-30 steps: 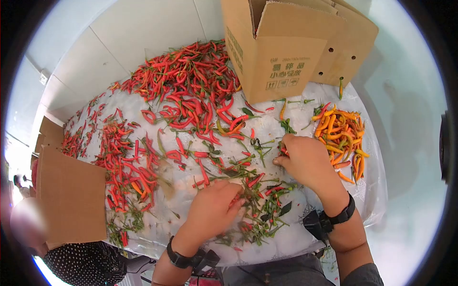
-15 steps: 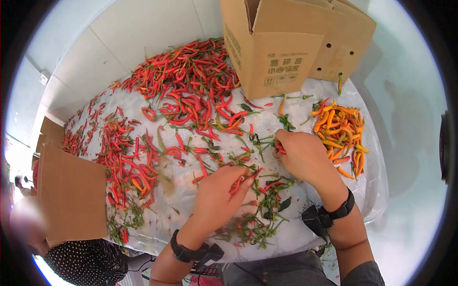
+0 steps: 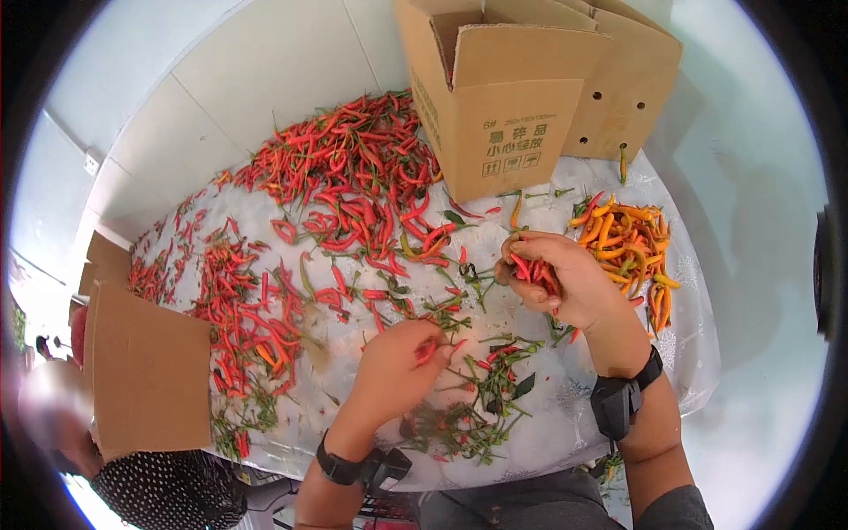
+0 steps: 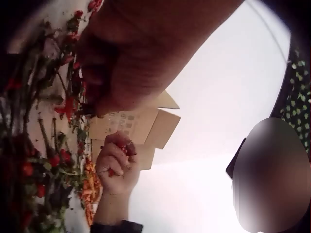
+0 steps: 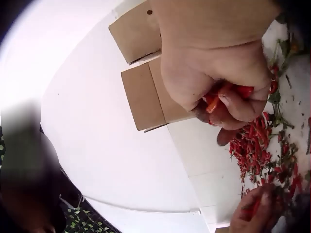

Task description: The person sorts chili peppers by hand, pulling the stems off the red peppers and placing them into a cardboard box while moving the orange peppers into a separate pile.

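My right hand (image 3: 570, 281) is raised over the right part of the table, fingers curled round several red chili peppers (image 3: 535, 274). The right wrist view shows these chilies (image 5: 213, 103) bunched in the palm under the thumb. Lower and to the left, my left hand (image 3: 399, 369) holds red chilies (image 3: 426, 351), which show between its curled fingers. Just beyond its fingertips are loose green stems and chili bits (image 3: 495, 380). In the left wrist view the left hand (image 4: 121, 68) is dark, and what it grips is hidden.
A large red chili heap (image 3: 344, 150) lies at the back, with another pile (image 3: 234, 291) at left. Orange chilies (image 3: 632, 243) are piled at right. Cardboard boxes stand at the back (image 3: 503, 132) and left edge (image 3: 150, 371). Another person (image 3: 168, 490) is at lower left.
My right hand has turned and lifted slightly, so the red chilies in its palm now show. The left hand went forward over the stems, then drew back a little to the left.
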`<action>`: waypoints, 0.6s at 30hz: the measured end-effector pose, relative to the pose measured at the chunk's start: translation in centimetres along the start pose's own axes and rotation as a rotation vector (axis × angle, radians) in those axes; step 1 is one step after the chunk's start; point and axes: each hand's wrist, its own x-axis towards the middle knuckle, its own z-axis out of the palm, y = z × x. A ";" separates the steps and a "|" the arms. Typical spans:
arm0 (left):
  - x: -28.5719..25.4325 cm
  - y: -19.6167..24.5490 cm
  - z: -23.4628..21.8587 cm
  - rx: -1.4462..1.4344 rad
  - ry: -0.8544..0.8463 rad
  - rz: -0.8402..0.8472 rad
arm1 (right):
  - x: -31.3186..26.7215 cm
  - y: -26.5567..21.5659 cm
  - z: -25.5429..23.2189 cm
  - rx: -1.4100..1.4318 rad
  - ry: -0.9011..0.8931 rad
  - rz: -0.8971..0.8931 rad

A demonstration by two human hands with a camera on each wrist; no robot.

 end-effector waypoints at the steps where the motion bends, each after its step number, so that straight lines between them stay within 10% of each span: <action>1: -0.2 -0.2 -0.4 -0.059 0.034 -0.020 | 0.1 0.0 -0.2 0.125 -0.046 0.022; 11: 0.0 -0.6 0.4 0.073 0.090 0.040 | -1.8 1.5 3.2 -1.599 -0.225 -0.240; 18: -0.1 0.0 0.3 0.180 0.002 -0.091 | -2.4 2.3 3.3 -1.804 -0.148 -0.237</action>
